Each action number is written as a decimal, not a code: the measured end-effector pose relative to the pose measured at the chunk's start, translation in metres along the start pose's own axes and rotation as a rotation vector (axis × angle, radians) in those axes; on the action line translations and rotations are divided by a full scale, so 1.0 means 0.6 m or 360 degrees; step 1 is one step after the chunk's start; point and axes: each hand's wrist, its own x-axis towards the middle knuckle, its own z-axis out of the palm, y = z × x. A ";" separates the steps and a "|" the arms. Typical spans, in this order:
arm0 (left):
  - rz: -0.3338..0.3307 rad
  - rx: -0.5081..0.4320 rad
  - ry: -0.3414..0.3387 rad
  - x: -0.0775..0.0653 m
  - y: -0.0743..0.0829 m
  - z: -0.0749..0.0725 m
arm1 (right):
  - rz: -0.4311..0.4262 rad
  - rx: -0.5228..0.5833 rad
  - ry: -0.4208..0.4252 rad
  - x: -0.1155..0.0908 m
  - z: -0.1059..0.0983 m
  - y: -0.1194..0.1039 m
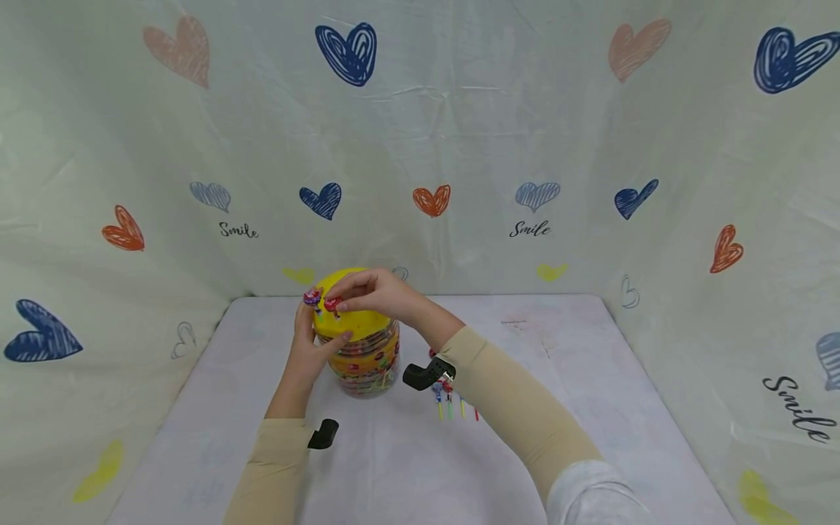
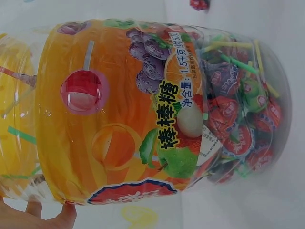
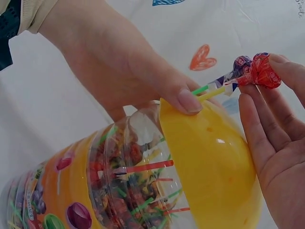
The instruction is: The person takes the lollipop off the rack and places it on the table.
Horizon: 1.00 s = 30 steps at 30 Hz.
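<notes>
A clear plastic lollipop jar (image 1: 364, 364) with a yellow domed lid (image 3: 214, 157) stands on the table. My left hand (image 1: 310, 350) holds it round the lid edge, thumb in front. Above the lid, my right hand (image 1: 377, 295) pinches a red-wrapped lollipop (image 3: 265, 71) by its head. Right beside it is a purple-wrapped lollipop (image 1: 311, 297) with a green stick. Both sticks run down to the lid near the left thumb (image 3: 188, 101); whether they sit in holes I cannot tell. Many lollipops (image 2: 233, 105) show through the jar wall.
Several lollipops (image 1: 449, 394) lie on the table (image 1: 407, 467) right of the jar, partly hidden by the right forearm. A heart-printed cloth (image 1: 472, 146) hangs behind and along both sides. Black straps (image 1: 429, 373) sit at both wrists.
</notes>
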 end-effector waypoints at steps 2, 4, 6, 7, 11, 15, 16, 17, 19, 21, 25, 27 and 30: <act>-0.0012 0.0000 -0.0005 0.000 0.001 0.000 | 0.0003 -0.0004 0.0004 0.001 0.000 0.000; -0.0029 -0.0005 -0.0013 -0.001 0.003 0.000 | 0.0010 -0.0012 0.0015 0.001 0.001 -0.001; -0.0048 -0.0012 -0.0026 -0.002 0.008 0.000 | 0.0010 -0.0018 0.0027 0.001 0.001 -0.002; -0.0061 -0.0019 -0.0033 -0.003 0.013 0.000 | 0.0012 -0.0019 0.0033 0.001 0.001 -0.002; -0.0077 -0.0024 -0.0044 -0.013 0.046 -0.002 | 0.0009 -0.0012 0.0050 0.002 0.003 -0.004; -0.0096 -0.0005 -0.0041 -0.020 0.069 -0.002 | 0.0002 0.0003 0.0105 0.000 0.000 -0.010; -0.0108 0.0000 -0.0038 -0.020 0.070 -0.001 | -0.0005 0.0009 0.0127 -0.003 -0.002 -0.011; -0.0112 -0.0002 -0.0039 -0.020 0.070 -0.001 | -0.0014 0.0014 0.0149 -0.006 -0.005 -0.013; -0.0127 -0.0003 -0.0040 -0.017 0.063 0.000 | -0.0036 0.0028 0.0201 -0.012 -0.013 -0.014; -0.0136 -0.0002 -0.0034 -0.012 0.049 0.000 | -0.0053 0.0041 0.0251 -0.021 -0.023 -0.012; -0.0102 0.0018 -0.0017 -0.001 0.014 0.001 | -0.0089 0.0088 0.0308 -0.040 -0.042 -0.005; -0.0069 0.0030 -0.0004 0.001 0.004 0.002 | -0.0099 0.0115 0.0316 -0.051 -0.050 0.001; -0.0027 0.0037 0.0014 0.000 -0.002 0.002 | -0.0103 0.0120 0.0314 -0.069 -0.058 0.011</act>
